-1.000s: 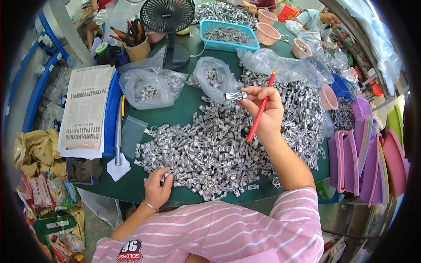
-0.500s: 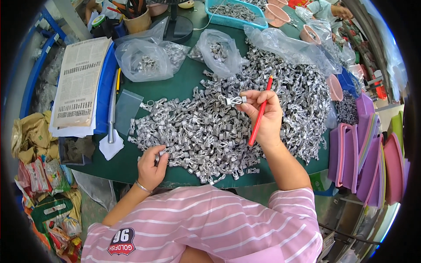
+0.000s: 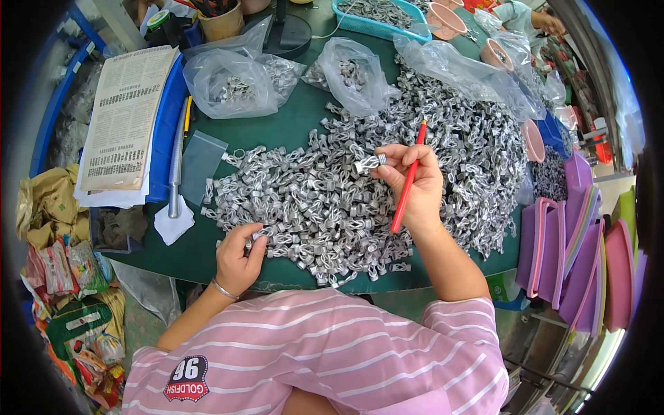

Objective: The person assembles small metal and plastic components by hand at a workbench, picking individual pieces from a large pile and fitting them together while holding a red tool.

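Right hand (image 3: 420, 181) pinching metal piece (image 3: 369, 164) over pile (image 3: 315, 221); red pencil (image 3: 406, 194) in same hand, some fingers hidden. Left hand (image 3: 237, 263) curled at pile's near-left edge, can't tell if gripping. Clear plastic sheet (image 3: 460, 68) covers pile's far part. Blue basket (image 3: 379, 26) beyond, cut off at top.

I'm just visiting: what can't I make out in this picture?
All in the head view:
Metal piece: one end is covered by the right hand.
Left hand: its fingers hide whether it holds a piece or only touches the heap.
Black stand: top cut off by the upper edge.
Co-worker: mostly cut off by that edge too.
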### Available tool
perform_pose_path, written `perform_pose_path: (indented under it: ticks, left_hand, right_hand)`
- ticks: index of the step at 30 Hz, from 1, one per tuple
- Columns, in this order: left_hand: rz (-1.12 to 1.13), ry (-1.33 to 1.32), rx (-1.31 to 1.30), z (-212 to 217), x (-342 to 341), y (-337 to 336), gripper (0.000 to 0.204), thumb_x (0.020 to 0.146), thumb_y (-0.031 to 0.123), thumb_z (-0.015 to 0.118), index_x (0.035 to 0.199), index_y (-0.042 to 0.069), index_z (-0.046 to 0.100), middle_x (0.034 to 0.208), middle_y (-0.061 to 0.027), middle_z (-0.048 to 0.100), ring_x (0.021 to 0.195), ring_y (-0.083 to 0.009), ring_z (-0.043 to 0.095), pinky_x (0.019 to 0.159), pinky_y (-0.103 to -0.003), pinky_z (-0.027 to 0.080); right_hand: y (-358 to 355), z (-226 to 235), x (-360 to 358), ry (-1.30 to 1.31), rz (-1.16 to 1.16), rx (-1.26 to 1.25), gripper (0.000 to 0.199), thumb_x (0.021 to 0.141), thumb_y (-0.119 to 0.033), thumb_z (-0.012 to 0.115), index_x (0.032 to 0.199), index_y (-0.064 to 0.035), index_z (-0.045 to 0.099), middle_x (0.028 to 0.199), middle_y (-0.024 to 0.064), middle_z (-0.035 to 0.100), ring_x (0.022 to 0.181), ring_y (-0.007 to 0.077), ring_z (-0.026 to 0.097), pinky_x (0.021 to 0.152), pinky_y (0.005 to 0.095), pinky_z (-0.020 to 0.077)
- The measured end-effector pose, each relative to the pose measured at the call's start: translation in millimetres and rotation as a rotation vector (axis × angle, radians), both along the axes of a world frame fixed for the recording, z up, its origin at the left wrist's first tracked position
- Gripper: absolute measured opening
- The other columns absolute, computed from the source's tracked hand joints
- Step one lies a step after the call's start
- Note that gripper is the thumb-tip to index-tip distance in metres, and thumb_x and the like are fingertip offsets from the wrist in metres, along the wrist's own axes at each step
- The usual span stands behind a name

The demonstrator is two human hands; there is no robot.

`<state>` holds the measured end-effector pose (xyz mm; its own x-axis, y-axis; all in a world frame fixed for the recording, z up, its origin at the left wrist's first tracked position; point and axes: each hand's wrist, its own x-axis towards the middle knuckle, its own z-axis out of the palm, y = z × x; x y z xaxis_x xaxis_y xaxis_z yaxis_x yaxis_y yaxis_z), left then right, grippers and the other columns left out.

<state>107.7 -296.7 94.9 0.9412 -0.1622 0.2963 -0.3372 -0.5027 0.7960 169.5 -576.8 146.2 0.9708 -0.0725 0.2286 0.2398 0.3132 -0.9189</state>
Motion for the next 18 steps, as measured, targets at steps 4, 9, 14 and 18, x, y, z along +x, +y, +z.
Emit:
perform_pose_path:
  ticks: [4,9,14,18]
  left_hand:
    - [0.001,-0.046,-0.001,-3.1,-0.4,0.1,0.02,0.076,0.006,0.062,0.094,0.0,0.057,0.08,-0.0133,0.059,0.068,-0.026,0.058,0.061,-0.03,0.046]
    - [-0.007,0.226,-0.215,-4.8,-4.5,8.3,0.019,0.077,0.005,0.063,0.095,0.001,0.057,0.074,-0.0073,0.057,0.06,-0.0096,0.053,0.054,-0.022,0.042]
    - [-0.078,0.31,-0.415,28.4,4.6,6.2,0.016,0.083,0.005,0.057,0.098,0.0,0.057,0.073,-0.0032,0.056,0.058,-0.0059,0.049,0.052,-0.02,0.04]
    - [-0.587,0.598,-0.843,115.2,14.6,-24.2,0.015,0.087,0.007,0.049,0.099,-0.002,0.055,0.071,-0.0067,0.053,0.054,-0.0095,0.046,0.051,-0.022,0.038]
  right_hand:
    - [1.8,-0.8,1.0,0.013,-0.007,-0.012,0.027,0.077,0.014,0.054,0.087,-0.005,0.039,0.102,0.0179,0.055,0.084,0.0163,0.058,0.076,0.0306,0.052]
    - [4.0,-4.0,-2.4,0.053,-0.048,-0.012,0.027,0.077,0.014,0.054,0.087,-0.0053,0.038,0.103,0.0179,0.055,0.083,0.0155,0.058,0.076,0.0306,0.0521]
    - [2.9,-5.9,-2.3,0.027,-0.041,-0.024,0.027,0.077,0.014,0.055,0.087,-0.0052,0.038,0.103,0.018,0.055,0.084,0.0157,0.058,0.076,0.0305,0.0519]
    - [3.8,-10.0,-1.5,0.037,-0.042,-0.046,0.029,0.076,0.014,0.055,0.088,-0.006,0.039,0.103,0.0182,0.055,0.084,0.0172,0.058,0.076,0.0303,0.051]
